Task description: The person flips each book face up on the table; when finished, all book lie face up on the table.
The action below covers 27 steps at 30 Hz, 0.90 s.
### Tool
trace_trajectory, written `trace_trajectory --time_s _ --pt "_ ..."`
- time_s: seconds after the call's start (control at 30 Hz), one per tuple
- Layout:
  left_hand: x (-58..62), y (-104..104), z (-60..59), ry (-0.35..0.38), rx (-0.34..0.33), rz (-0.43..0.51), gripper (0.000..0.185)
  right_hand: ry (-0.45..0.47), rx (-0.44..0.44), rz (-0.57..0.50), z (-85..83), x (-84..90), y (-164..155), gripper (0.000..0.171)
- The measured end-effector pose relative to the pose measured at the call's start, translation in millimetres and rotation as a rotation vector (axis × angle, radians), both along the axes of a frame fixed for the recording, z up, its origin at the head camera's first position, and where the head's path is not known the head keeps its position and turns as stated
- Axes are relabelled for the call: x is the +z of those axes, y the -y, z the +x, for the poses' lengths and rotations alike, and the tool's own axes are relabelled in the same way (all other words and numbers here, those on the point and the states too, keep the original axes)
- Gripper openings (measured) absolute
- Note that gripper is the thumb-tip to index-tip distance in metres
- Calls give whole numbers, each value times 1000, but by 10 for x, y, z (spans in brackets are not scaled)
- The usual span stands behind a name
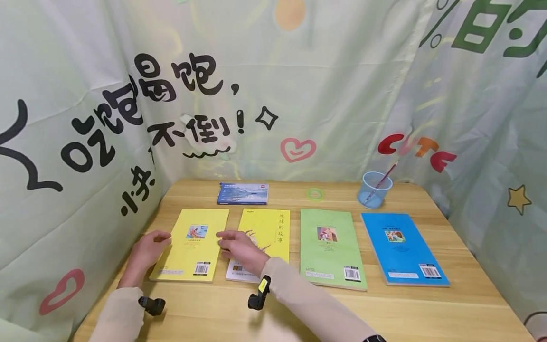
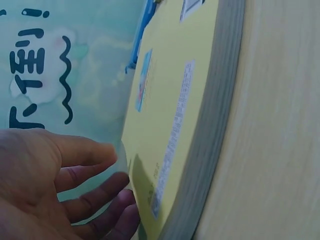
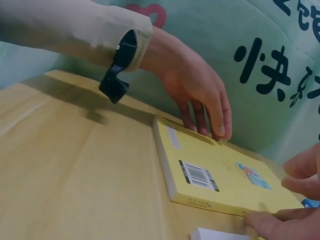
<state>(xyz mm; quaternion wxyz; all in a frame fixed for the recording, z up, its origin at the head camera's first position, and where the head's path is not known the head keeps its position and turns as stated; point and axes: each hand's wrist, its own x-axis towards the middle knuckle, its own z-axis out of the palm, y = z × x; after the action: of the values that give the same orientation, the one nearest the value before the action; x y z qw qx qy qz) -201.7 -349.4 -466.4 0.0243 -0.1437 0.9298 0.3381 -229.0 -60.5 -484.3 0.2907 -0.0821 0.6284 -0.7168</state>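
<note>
Both hands, left point(image 1: 147, 249) and right point(image 1: 239, 247), seemingly flat-fingered, flank the yellow book point(image 1: 192, 247); not lifted yet.

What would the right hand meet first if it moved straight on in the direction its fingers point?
Probably the left yellow book. The right hand lies over the second yellow book with its fingers pointing left, at or near that book's right edge. Further along the same line is the left hand.
</note>
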Motion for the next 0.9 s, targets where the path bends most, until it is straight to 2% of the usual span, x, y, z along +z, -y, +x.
trace_trajectory --time_s 0.17,0.4,0.53,0.7,0.9 --pt "-47 30 -2 27 18 11 43 15 -14 11 42 13 36 44" --pt "-55 53 2 49 12 34 47 -56 -1 80 81 44 86 53" --pt "-49 66 5 54 26 52 49 -34 -2 4 100 37 148 57" --pt "-60 79 12 64 26 82 51 22 -71 -133 118 18 225 52" --pt "-114 124 9 65 42 131 56 50 -92 -135 137 -7 250 51"
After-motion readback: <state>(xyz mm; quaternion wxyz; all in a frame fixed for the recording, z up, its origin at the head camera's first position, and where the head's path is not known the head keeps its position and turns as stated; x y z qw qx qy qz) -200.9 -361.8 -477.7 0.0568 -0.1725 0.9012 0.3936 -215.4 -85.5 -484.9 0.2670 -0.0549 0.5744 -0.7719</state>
